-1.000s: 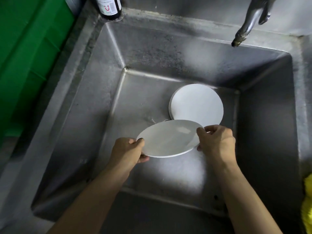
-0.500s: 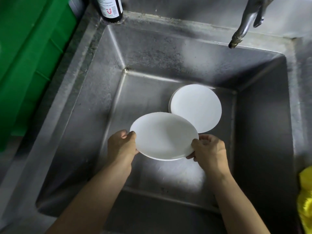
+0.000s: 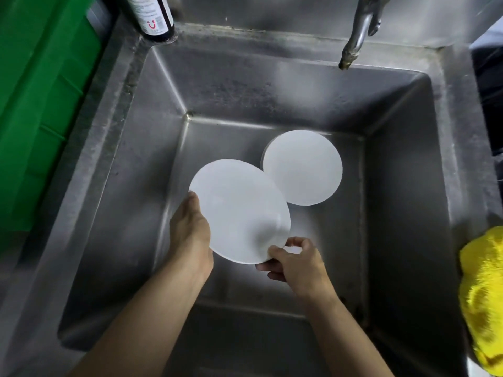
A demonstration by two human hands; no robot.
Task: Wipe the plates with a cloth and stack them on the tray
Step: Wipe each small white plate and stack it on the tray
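I hold a white plate (image 3: 239, 210) over the steel sink (image 3: 141, 170), tilted with its face toward me. My left hand (image 3: 190, 229) grips its left rim, thumb on the upper edge. My right hand (image 3: 294, 262) pinches the lower right rim between thumb and fingers. A short stack of white plates (image 3: 303, 167) lies on the sink floor just behind and to the right. A yellow cloth (image 3: 483, 295) sits on the right sink edge. No tray is in view.
A tap spout (image 3: 353, 47) hangs over the sink's back right. A dark bottle (image 3: 153, 14) stands on the back left corner. A green crate (image 3: 40, 85) fills the left side.
The held plate has risen and tipped from nearly flat to facing me. My right hand slid from its right rim down to the lower edge.
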